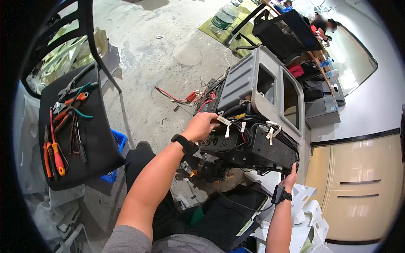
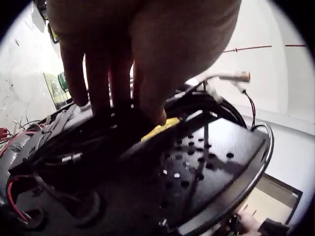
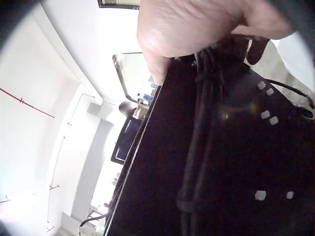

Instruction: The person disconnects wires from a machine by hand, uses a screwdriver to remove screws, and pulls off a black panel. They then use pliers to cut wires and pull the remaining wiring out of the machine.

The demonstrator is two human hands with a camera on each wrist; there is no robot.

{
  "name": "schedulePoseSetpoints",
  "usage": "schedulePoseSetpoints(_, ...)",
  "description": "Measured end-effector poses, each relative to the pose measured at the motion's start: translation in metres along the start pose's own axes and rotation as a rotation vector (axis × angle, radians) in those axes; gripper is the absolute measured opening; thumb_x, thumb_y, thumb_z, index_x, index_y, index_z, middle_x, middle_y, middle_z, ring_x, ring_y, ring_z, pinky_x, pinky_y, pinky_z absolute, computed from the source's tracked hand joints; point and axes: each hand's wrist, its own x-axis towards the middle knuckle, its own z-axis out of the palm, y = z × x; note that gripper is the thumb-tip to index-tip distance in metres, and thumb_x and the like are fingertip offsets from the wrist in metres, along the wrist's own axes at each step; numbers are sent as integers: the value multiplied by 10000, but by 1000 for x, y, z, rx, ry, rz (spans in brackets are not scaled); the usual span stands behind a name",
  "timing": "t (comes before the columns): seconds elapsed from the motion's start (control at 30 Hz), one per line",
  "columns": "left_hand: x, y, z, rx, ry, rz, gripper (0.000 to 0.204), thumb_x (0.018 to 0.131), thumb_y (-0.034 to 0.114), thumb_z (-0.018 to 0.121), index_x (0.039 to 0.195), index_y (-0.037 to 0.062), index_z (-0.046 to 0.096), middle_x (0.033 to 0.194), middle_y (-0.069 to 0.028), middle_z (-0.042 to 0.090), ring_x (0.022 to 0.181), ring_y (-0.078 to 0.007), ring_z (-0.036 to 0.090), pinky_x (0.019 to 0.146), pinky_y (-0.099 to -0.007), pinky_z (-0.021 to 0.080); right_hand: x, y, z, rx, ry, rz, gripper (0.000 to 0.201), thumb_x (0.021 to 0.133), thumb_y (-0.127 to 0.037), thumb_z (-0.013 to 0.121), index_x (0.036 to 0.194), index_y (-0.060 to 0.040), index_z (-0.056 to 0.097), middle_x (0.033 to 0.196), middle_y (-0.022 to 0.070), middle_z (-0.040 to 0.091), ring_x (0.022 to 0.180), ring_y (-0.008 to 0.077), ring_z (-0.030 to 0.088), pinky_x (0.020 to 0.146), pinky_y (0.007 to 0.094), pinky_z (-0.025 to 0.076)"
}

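Note:
A black metal chassis [image 1: 270, 148] with perforated panels sits tilted in front of me, with a grey vehicle cab shell [image 1: 242, 86] beyond it. Black cable bundles with white labels [image 1: 270, 135] run along its top. My left hand [image 1: 201, 126] grips the chassis at its left part, fingers and thumb reaching down among the cables; a yellow piece [image 2: 160, 129] shows by the thumb. At the right end, my right hand [image 1: 290, 180] holds the chassis edge, thumb on one face and fingers on the other. Tied cables [image 3: 199, 123] run along that end. Most fingertips are hidden.
On the left, a black chair [image 1: 101, 156] bears pliers, screwdrivers and hex keys. A blue crate [image 1: 119, 140] is under it. Red wires [image 1: 168, 93] trail onto the floor. White plastic parts [image 1: 310, 219] lie at lower right. Another person [image 1: 322, 26] is at a far desk.

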Motion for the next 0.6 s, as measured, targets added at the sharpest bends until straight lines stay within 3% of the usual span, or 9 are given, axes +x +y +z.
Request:
schedulePoseSetpoints(0.17,-1,-15,2,-57,-37,-55,245,778,93,628,1020,64,641,930,-131,658,876,-307,621,755,-379,487,-4,-3,4,48,-55,-24,596,855,-338,611,1221,82,398,1165,176,525,1002,257,556,850,360,462)
schedulePoseSetpoints(0.23,-2,-18,5,131,-40,-4,256,777,80,616,1031,61,640,962,-122,658,905,-306,619,779,-387,490,-5,-4,6,37,-84,-32,590,855,-340,611,1216,81,407,1155,176,533,995,256,559,847,361,464)
schedulePoseSetpoints(0.3,-2,-25,8,177,-34,-5,274,772,60,587,1038,82,647,968,-130,652,907,-316,614,779,-396,488,-8,-5,8,-3,-25,-42,443,875,-363,574,1083,28,568,1056,91,617,913,192,602,794,300,481)
schedulePoseSetpoints(0.37,1,-34,16,289,-28,-74,232,752,66,594,980,48,631,926,-168,641,898,-336,599,750,-428,483,-3,-3,4,-16,-28,-38,460,875,-367,573,1101,33,560,1068,97,614,931,199,597,814,303,472)
schedulePoseSetpoints(0.43,-1,-29,16,351,-9,-129,201,752,68,580,947,45,623,896,-174,637,877,-343,598,732,-436,479,-4,-4,4,29,-104,-37,534,870,-333,587,1198,63,447,1145,156,550,985,248,566,852,351,460)
schedulePoseSetpoints(0.6,-3,-35,26,385,49,-197,138,748,76,547,874,37,587,821,-187,620,825,-358,592,691,-457,462,-2,-2,3,37,-98,-37,500,881,-315,574,1198,53,457,1142,152,554,994,247,565,853,350,461)
